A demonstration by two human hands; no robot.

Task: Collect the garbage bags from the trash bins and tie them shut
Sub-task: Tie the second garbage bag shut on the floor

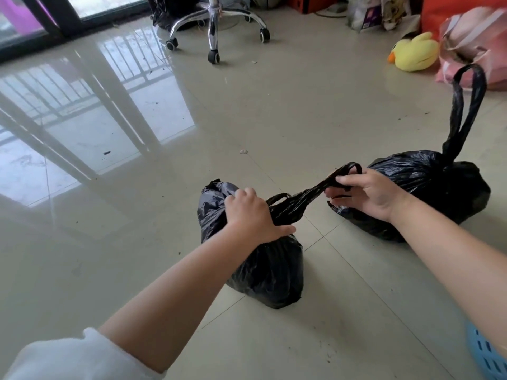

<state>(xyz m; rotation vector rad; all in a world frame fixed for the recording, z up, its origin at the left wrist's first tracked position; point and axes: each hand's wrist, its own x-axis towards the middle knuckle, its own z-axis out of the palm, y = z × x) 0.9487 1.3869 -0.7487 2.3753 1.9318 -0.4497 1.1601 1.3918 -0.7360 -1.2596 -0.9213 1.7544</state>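
**Tying off the near garbage bag on the floor**

The near garbage bag [263, 270] stands on the tiled floor [315, 119], directly in front of the person, its neck gathered. The left hand [253, 215] is curled over the gathered neck and presses down on it, apparently to anchor the bag so that the pull does not drag it. The right hand [367, 192] pinches the loop end of one handle strap [310, 192] between thumb and fingers and draws it taut to the right, which suggests a knot being tightened. Whether the knot is complete is hidden beneath the left hand. A second black bag [428, 185] sits just beyond the right hand, its handles [463, 111] standing upright above a closed neck, apparently already tied. Farther off lie a yellow plush duck [417, 53] and the wheeled base of an office chair [216, 26].
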